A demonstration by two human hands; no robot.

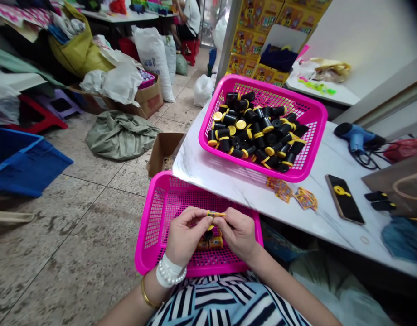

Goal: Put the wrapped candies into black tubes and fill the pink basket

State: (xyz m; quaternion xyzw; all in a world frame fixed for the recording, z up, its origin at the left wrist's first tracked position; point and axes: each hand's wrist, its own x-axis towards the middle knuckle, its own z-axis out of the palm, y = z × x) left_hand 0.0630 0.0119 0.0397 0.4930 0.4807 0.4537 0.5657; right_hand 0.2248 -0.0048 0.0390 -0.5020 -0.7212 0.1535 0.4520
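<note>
My left hand [183,233] and my right hand [238,231] meet over the lower pink basket [150,226]. Both pinch a small yellow-orange printed sticker [215,213] between thumbs and fingers; whether it is wrapped round a cylinder is hard to see. Below my fingers, several small cylinders with orange printed labels [215,243] lie in this basket, beside a black piece partly hidden by my hands. On the table, the upper pink basket [313,136] holds many black cylinders with yellow caps [258,129]. Loose printed stickers [305,198] lie in front of it.
A phone [344,199], black pieces [380,201] and a blue hot-air tool [356,138] lie on the marbled table [229,181]. A cardboard box [164,151] stands by its left edge. A blue crate [28,158] and sacks [152,59] are on the floor; a person sits behind.
</note>
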